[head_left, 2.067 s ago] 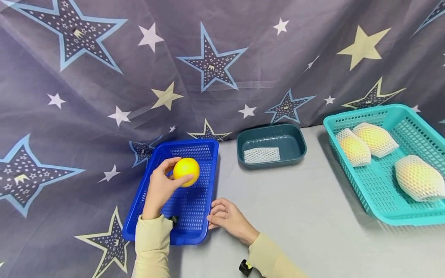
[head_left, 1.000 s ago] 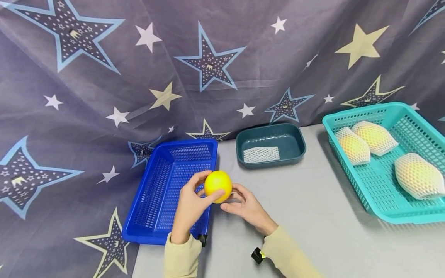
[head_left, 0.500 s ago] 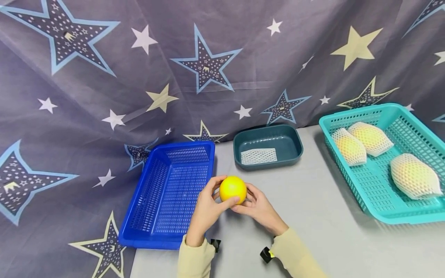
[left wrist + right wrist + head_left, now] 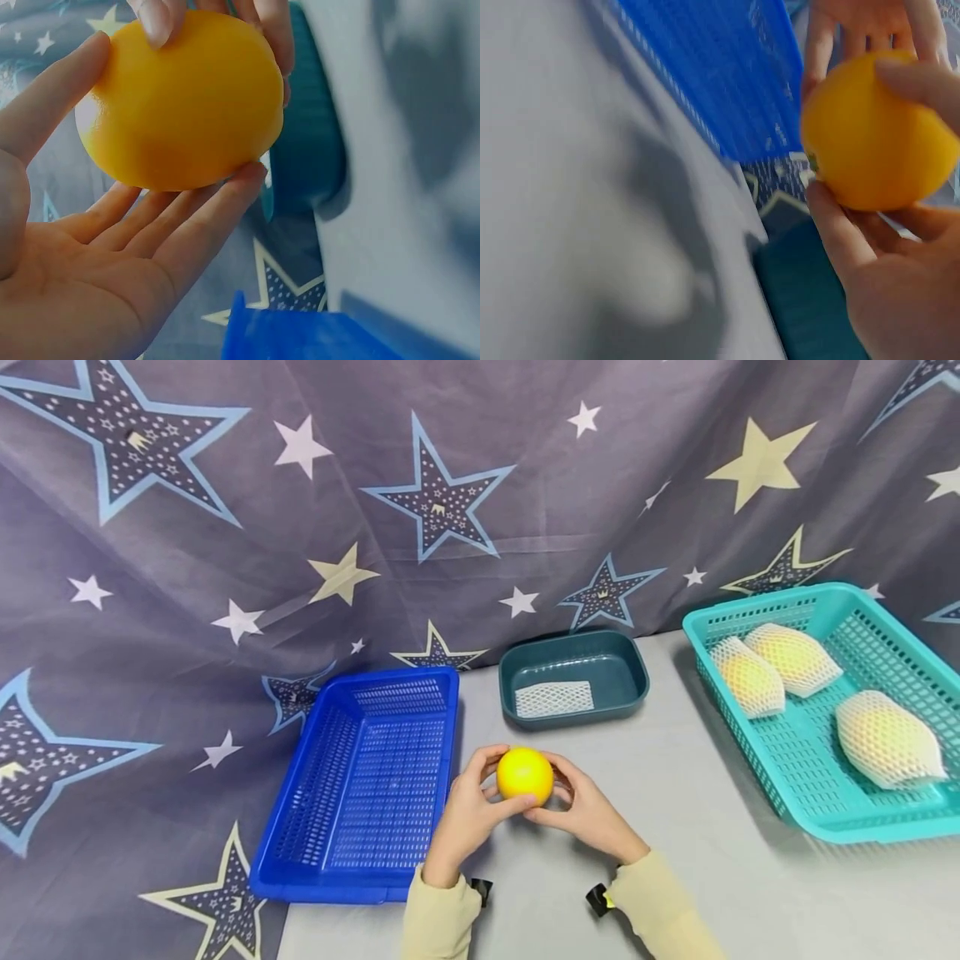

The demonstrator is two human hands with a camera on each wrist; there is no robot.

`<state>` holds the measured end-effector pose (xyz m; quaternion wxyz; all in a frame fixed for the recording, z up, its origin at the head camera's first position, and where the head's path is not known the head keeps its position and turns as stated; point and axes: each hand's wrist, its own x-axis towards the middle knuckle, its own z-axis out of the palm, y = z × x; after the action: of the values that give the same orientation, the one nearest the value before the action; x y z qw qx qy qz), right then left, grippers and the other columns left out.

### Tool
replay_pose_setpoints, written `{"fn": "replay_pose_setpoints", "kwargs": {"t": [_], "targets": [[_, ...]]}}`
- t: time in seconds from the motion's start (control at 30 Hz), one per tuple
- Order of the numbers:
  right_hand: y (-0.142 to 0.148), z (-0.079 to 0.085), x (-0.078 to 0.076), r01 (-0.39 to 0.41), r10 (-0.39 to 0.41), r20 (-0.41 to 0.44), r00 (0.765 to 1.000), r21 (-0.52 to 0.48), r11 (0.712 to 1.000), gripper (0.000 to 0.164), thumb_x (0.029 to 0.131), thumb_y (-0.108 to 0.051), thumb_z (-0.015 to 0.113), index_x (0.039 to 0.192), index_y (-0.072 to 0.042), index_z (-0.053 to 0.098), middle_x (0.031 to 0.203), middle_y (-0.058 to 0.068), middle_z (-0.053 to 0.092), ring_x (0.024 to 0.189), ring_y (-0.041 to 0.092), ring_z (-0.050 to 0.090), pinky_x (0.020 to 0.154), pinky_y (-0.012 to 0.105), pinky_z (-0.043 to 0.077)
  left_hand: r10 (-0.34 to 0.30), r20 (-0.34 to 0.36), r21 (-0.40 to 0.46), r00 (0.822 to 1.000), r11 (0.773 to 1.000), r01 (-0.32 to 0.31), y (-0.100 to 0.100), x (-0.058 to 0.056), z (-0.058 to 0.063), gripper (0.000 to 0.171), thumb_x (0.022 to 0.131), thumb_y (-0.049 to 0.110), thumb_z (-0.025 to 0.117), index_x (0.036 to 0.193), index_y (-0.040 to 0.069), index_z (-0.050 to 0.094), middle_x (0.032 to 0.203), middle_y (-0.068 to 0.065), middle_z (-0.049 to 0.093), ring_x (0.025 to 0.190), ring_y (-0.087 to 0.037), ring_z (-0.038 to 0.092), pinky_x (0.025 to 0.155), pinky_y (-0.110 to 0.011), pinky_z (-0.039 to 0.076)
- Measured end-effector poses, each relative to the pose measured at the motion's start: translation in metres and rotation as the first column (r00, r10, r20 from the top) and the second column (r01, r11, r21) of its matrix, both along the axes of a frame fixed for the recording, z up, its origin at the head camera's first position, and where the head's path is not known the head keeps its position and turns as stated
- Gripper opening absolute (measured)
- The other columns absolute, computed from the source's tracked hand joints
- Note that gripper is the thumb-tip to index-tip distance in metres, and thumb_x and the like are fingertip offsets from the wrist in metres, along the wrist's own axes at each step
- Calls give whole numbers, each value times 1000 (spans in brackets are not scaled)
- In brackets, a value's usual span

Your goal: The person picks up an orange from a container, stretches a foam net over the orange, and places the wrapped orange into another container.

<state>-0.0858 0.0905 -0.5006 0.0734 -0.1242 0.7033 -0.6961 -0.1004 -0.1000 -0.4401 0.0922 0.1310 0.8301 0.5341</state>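
An orange (image 4: 525,776), round and bright yellow-orange, is held over the grey table between both hands. My left hand (image 4: 470,810) grips it from the left, thumb at its near side and fingers round the far side. In the left wrist view, those fingers (image 4: 202,217) spread under the orange (image 4: 180,105). From the right, my right hand (image 4: 592,810) holds the same fruit, its thumb (image 4: 922,86) lying across the peel in the right wrist view. A small green stem mark shows on the peel there.
A blue basket (image 4: 360,893) stands left of the hands. Behind them is a dark teal tray (image 4: 622,670) with a white foam net (image 4: 555,699). At right, a turquoise basket (image 4: 802,777) holds several net-wrapped fruits (image 4: 888,739). A star-patterned cloth (image 4: 525,460) hangs behind.
The left hand has carried the orange rightward from over the blue basket to in front of the teal tray. The right hand has left the basket's edge and taken hold of the orange too.
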Motion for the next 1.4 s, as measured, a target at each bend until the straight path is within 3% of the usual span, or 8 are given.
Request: {"fn": "replay_pose_setpoints", "kwargs": {"t": [0.3,0.6,1.0,1.2,1.4], "targets": [[27,-8,-3,-11,14,-32,999,115,993,77,83,-25,82,147,-18,41,147,4,45,132,23,47,110,33,42,-49,24,-7,998,999,50,21,-9,-18,71,79,25,85,138,8,50,139,-8,54,133,-30,49,102,-50,49],[49,-17,-2,33,-24,-45,999,210,977,76,84,-22,81,146,-8,41,146,13,46,130,31,48,110,52,39,-75,13,56,997,996,74,46,-14,-41,67,79,23,86,135,10,52,136,-8,55,131,-28,51,100,-45,51],[61,-24,-5,66,-49,-73,996,255,965,76,83,-14,81,145,-2,38,144,18,46,130,36,48,109,54,38,-71,58,154,996,986,62,62,-18,-64,68,79,16,85,137,11,51,137,-4,53,132,-23,50,102,-37,50],[62,-33,-4,70,-44,-93,995,294,953,75,82,-9,81,144,1,39,143,20,47,129,36,50,106,53,42,-90,91,166,992,983,74,65,-17,-74,69,80,12,84,139,11,49,140,-3,50,136,-21,46,106,-35,47],[65,-37,-4,88,-68,-79,995,287,954,75,82,-11,82,144,-1,40,143,20,47,130,36,49,108,52,40,-118,69,148,991,983,107,67,-18,-76,70,82,16,82,142,10,45,144,-5,47,137,-22,45,109,-39,44]]}}
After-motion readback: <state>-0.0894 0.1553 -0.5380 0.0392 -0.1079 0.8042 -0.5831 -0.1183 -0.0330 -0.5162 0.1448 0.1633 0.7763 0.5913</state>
